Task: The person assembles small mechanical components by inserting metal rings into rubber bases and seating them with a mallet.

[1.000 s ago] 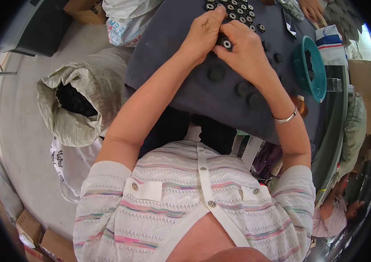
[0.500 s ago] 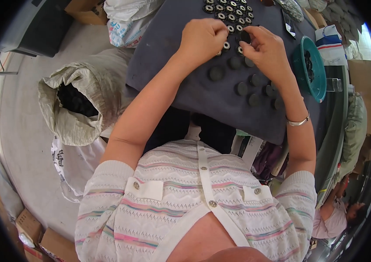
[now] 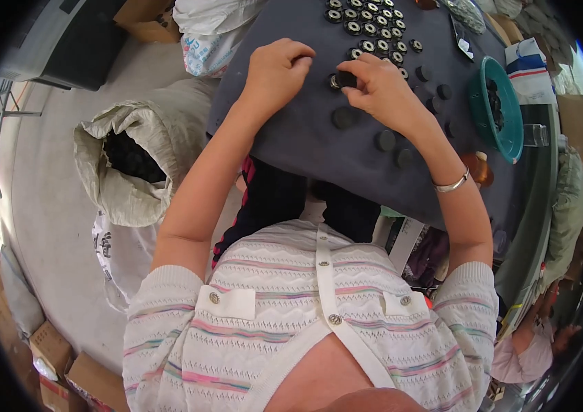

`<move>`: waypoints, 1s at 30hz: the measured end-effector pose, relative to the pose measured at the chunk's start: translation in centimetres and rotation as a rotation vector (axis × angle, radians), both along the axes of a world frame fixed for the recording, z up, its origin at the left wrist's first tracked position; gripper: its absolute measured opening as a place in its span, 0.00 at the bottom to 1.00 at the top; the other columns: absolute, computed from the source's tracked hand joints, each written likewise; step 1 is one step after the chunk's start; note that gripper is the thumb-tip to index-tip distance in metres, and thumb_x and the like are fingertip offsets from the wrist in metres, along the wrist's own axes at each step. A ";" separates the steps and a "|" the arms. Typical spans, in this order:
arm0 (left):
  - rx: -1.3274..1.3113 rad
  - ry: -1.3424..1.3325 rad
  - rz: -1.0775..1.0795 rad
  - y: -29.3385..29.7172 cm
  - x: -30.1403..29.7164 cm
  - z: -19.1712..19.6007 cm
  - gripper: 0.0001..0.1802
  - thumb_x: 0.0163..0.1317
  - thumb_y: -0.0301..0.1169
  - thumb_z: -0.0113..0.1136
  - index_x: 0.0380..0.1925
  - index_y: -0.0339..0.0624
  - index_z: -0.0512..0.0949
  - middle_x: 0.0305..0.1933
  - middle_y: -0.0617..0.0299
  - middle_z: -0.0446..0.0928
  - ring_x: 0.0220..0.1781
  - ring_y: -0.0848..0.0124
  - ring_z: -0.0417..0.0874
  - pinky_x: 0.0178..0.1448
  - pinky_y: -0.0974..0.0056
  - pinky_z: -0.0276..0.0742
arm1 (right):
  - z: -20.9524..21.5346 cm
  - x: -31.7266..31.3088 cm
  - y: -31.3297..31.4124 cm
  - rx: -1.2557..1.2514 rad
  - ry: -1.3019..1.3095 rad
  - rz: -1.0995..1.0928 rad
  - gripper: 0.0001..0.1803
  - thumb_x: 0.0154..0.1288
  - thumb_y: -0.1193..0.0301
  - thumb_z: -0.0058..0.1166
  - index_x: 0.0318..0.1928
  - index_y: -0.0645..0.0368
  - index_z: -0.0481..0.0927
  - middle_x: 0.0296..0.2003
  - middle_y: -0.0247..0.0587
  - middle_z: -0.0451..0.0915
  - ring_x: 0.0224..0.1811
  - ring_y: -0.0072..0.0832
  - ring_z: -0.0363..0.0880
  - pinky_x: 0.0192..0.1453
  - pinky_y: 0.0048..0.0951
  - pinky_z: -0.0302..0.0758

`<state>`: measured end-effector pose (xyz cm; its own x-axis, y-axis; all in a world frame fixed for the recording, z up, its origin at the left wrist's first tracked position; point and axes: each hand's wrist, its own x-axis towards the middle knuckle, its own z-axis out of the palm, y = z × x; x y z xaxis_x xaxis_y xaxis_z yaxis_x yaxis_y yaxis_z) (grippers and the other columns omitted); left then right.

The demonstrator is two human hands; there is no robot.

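Observation:
Over the dark grey cloth-covered table (image 3: 291,147), my right hand (image 3: 391,96) pinches a black disc-shaped cap (image 3: 347,79) between thumb and fingers. The cap touches or overlaps a small part with a pale metal ring (image 3: 334,81). To the left, my left hand (image 3: 274,75) is raised off the cloth with fingers curled toward the thumb; whether anything is inside is hidden. Beyond my right hand, several black round parts with silvery rings in their centres (image 3: 370,29) lie in a cluster. Several plain black caps (image 3: 385,140) are scattered nearer me and to the right.
On the table's right stand a teal plastic basket (image 3: 477,113) with black pieces and a clear jar (image 3: 535,135). An amber object (image 3: 478,169) lies near my right wrist. An open woven sack (image 3: 92,165) of black pieces stands left. Another person (image 3: 525,350) is at lower right.
My left hand has moved left, away from the ringed parts. My right hand has come left and nearer me with the black cap. The view has shifted slightly.

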<state>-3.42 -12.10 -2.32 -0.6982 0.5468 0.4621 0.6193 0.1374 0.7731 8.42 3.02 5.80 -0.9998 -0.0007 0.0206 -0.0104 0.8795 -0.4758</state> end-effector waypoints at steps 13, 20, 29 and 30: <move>0.058 0.029 0.004 0.1 -0.2 -0.4 0.05 0.54 0.26 0.59 0.31 0.39 0.81 0.28 0.60 0.80 0.27 0.70 0.79 0.33 0.68 0.73 | -1.3 -1.9 -0.5 0.348 -0.077 0.122 0.16 0.55 0.75 0.57 0.45 0.67 0.76 0.36 0.51 0.74 0.38 0.48 0.76 0.42 0.41 0.73; 0.044 0.117 0.030 0.6 -0.4 -0.5 0.06 0.54 0.27 0.58 0.31 0.40 0.81 0.27 0.59 0.79 0.27 0.69 0.79 0.33 0.68 0.73 | -1.1 -1.4 -0.3 0.401 -0.026 0.139 0.14 0.56 0.72 0.58 0.42 0.66 0.76 0.36 0.51 0.75 0.39 0.48 0.76 0.43 0.42 0.73; 0.095 0.028 -0.028 0.4 -0.8 -1.1 0.08 0.56 0.26 0.58 0.34 0.37 0.82 0.24 0.63 0.78 0.26 0.78 0.77 0.31 0.70 0.72 | 3.8 17.3 5.6 0.658 0.372 -0.717 0.14 0.62 0.65 0.54 0.43 0.61 0.78 0.36 0.48 0.78 0.37 0.48 0.78 0.39 0.42 0.74; 0.075 -0.079 -0.044 0.3 -1.0 -1.2 0.09 0.56 0.26 0.58 0.36 0.37 0.81 0.25 0.63 0.78 0.26 0.77 0.77 0.32 0.71 0.72 | 2.9 20.2 6.4 0.760 0.311 -0.817 0.15 0.62 0.62 0.53 0.40 0.61 0.78 0.36 0.50 0.78 0.38 0.48 0.78 0.40 0.44 0.74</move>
